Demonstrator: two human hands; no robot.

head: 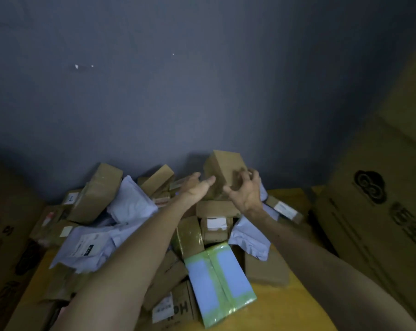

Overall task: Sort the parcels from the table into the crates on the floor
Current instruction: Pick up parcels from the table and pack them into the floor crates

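A heap of parcels covers the yellow table (285, 306): brown cardboard boxes, white plastic mailers (130, 201) and a green-and-white packet (218, 283) near the front. At the top back of the heap a brown box (222, 167) stands tilted against the wall. My right hand (246, 189) is at its right side with fingers spread and curled on its lower face. My left hand (198, 185) reaches toward its lower left corner, fingers apart, just short of the box. No crate is in view.
A dark blue-grey wall (202, 80) rises right behind the table. A large printed carton (381, 211) stands at the right of the table and another carton (3, 223) at the left. A long brown box (97, 192) leans at the back left of the heap.
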